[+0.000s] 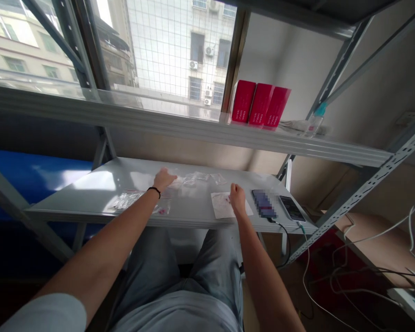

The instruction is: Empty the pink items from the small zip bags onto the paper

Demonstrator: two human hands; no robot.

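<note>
My left hand (163, 179), with a dark band round the wrist, is over the tabletop at the left end of a row of small clear plastic bags (192, 179). Its thumb sticks out to the right, apart from the other fingers, which are mostly out of sight. My right hand (237, 197) is closed above a white sheet (220, 206) that carries small reddish specks. Whatever its fingers hold is too small to make out. Under and beside my left forearm lie more clear bags (127, 199), and a bag with small pink pieces (162, 211).
Two phones, one dark (263, 203) and one pale-edged (292, 208), lie at the table's right with cables attached. Three red boxes (261, 103) and a small clear bottle (314, 123) stand on the shelf above. Metal uprights (401, 154) frame the table (190, 210).
</note>
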